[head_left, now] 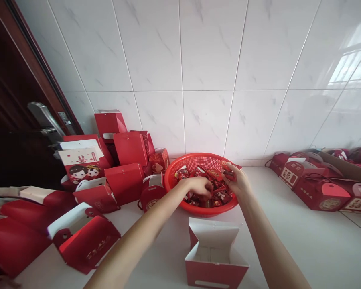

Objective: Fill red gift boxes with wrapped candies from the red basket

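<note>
A red plastic basket [171,168] filled with small wrapped sweets [222,196] stands against the wall. My left hand [201,188] reaches into it, fingers curled down among the sweets; what they grip is hidden. At the basket's right side, my right hand [239,180] is closed on small red-wrapped sweets [228,171], which show between thumb and fingers. In front of the basket, between my forearms, an open red gift box [216,275] stands upright with its white inside showing and its flaps up. I see no sweets in the visible part of that box.
Several open red boxes [128,182] crowd the left side, one with two cartoon faces [81,164]. Closed red boxes [321,194] with handles stand at the right, beside an open carton [345,166]. A dark door with a metal handle [43,116] is at far left; the tiled wall [210,80] rises behind.
</note>
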Demonstrator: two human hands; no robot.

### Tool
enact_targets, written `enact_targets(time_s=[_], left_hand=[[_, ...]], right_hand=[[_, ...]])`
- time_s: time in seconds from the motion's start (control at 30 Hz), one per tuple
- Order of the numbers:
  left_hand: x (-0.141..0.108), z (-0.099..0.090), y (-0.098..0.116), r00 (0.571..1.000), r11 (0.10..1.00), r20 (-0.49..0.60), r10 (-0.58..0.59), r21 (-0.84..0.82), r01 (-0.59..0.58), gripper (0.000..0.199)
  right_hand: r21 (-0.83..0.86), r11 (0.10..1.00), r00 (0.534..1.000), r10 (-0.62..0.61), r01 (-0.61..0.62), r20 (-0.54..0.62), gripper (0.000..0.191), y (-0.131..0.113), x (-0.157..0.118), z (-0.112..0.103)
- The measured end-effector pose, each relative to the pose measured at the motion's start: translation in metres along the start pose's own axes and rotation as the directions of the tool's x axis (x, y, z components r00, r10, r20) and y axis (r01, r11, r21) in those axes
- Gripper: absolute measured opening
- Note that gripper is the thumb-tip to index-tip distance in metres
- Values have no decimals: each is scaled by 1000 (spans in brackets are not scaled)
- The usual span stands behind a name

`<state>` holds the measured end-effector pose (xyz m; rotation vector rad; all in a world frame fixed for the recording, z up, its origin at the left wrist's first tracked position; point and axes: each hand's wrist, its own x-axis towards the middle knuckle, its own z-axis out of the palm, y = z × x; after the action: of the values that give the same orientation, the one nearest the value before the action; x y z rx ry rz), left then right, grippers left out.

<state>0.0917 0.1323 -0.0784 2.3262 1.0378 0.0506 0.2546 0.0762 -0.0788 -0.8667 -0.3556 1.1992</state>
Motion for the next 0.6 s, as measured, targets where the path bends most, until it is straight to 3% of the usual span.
enact_targets(time_s=[0.1, 0.27, 0.43, 0.6], left_hand=[[0, 13, 2, 991, 984, 106, -80, 170, 61, 38], [2, 21, 6, 992, 934, 48, -115, 345, 92, 60], [9, 15, 5, 987, 905, 5, -161, 400, 146, 34], [6, 1, 0, 986, 935, -16, -168, 315, 164, 33]], right_hand=[[5, 1000, 1000, 6, -6, -3, 22, 0, 0, 0], [7, 1000, 1000, 2, -2, -6, 20, 0, -2, 1], [-5, 1000, 1000, -5, 5, -8, 20, 1, -1, 1], [-12, 1000, 1000, -18, 18, -2, 21, 2, -2, 1]])
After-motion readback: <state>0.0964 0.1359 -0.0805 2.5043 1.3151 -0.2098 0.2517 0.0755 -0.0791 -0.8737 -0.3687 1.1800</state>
